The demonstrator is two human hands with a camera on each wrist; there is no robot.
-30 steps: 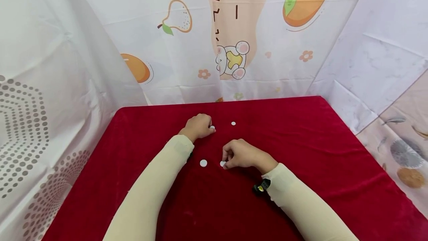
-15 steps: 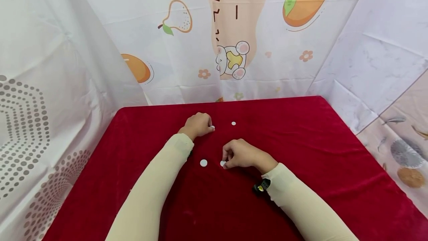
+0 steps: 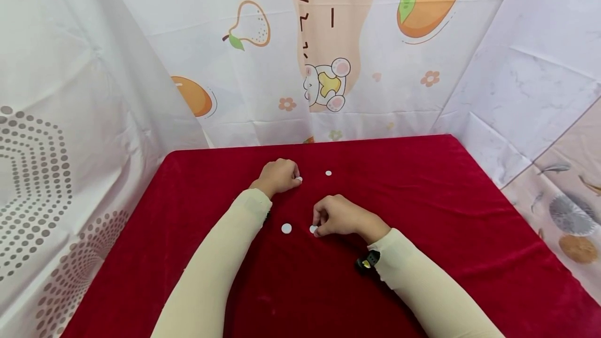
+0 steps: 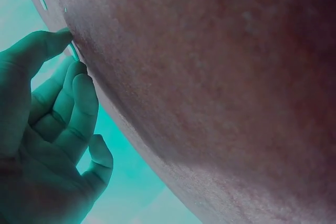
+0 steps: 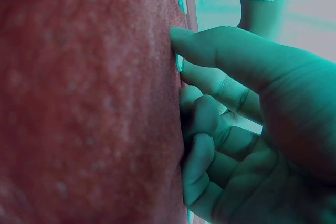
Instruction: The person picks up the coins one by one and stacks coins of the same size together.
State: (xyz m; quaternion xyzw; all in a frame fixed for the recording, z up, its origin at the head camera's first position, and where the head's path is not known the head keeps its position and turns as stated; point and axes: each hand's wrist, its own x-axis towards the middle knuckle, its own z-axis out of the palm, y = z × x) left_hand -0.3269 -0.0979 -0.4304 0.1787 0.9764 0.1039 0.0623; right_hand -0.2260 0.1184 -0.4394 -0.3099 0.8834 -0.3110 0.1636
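In the head view, my left hand (image 3: 277,175) is at the back middle of a red cloth. Its thumb and fingers pinch the edges of a small white disc (image 3: 300,179), which shows as a thin sliver of the disc (image 4: 74,52) in the left wrist view. Nearer to me, my right hand (image 3: 341,216) holds a second white disc (image 3: 313,229) between thumb and index finger, its other fingers curled against the cloth. Both discs lie at cloth level, partly hidden by fingers. A loose third disc (image 3: 286,228) lies left of the right hand.
Another small white disc (image 3: 328,173) lies on the red cloth (image 3: 413,181), right of the left hand. A printed curtain (image 3: 263,77) stands behind the table's far edge, and white sheets hang at both sides. A dark wrist strap (image 3: 368,262) sits under the right wrist.
Both hands stay almost in place on their discs. The left fingers shift very slightly about their disc; the loose discs lie where they were.
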